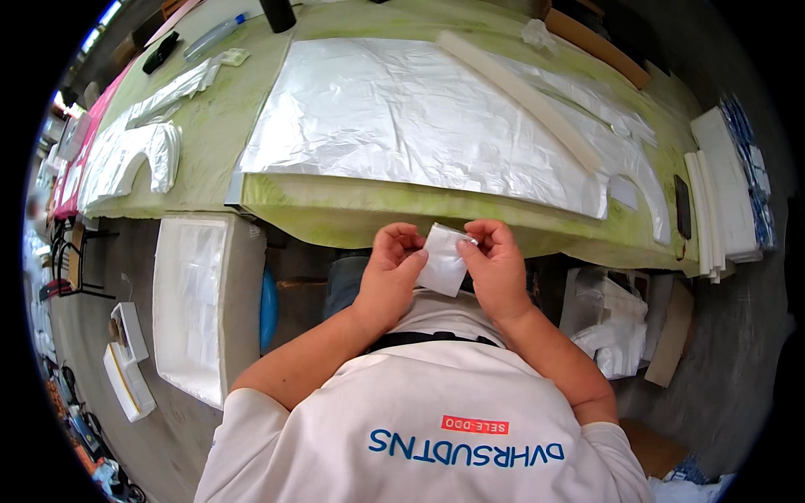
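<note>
Close in front of my body, just off the table's near edge, a small white folded piece of thin film or paper [443, 270] is held up between both hands. My left hand [391, 275] pinches its left side with thumb and fingers. On its upper right corner, my right hand [498, 270] has the thumb pressed over the front and the fingers curled behind. Its lower end hangs free, and I cannot tell its exact kind. Beyond the hands, a large flat pile of shiny white plastic bags [352, 117] covers the middle of the table.
A pale long bar [520, 99] lies across the pile. More white bags [142, 155] lie at the left of the green-covered table [335, 194], and a dark phone-like object [682, 206] at its right edge. Below stand a white bin [189, 302] and an open box with plastic [616, 327].
</note>
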{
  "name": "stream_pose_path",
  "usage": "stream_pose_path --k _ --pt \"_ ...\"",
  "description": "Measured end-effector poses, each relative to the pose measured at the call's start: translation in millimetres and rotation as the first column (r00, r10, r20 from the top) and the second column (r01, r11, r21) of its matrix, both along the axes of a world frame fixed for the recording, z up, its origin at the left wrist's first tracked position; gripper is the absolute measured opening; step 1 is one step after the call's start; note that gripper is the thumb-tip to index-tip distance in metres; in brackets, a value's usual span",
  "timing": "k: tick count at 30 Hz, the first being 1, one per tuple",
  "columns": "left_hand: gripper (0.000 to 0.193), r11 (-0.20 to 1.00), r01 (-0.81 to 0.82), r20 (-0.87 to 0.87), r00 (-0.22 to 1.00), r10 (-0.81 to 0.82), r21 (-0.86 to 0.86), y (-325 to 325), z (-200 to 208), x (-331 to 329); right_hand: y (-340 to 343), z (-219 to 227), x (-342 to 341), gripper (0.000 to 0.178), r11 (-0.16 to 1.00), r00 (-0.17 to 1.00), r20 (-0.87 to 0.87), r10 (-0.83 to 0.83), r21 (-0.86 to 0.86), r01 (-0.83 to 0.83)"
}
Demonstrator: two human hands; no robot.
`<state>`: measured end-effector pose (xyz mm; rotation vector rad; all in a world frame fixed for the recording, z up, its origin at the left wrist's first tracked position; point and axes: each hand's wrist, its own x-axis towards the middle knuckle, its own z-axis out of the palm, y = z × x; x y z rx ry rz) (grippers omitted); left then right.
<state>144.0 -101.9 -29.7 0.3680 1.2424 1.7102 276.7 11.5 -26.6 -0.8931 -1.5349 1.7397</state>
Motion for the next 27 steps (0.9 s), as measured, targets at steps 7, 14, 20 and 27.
stream_pose_path --k 7,14,20,27 --pt "0.017 0.983 0.09 -0.047 0.994 -0.098 -0.16 -24.8 -20.7 -9.1 -15.2 5.2 -4.4 0.018 0.99 0.993 0.101 0.054 0.126 -0.066" --pt "0.022 0.997 -0.059 -0.421 0.907 0.03 -0.056 -65.9 -6.4 -41.2 -2.1 -5.0 2.4 0.012 0.998 0.999 -0.006 -0.041 0.045 0.041" --pt "0.028 0.799 -0.599 -0.564 0.676 0.474 -0.047 -185.3 44.5 -183.9 -13.4 -16.7 1.0 0.011 0.991 0.989 0.057 0.134 -0.017 -0.133" --pt "0.032 0.322 -0.692 -0.601 0.721 0.346 -0.646 -396.0 25.3 -282.4 -8.9 -25.5 -10.3 0.01 0.979 0.976 0.081 0.203 -0.044 -0.2"
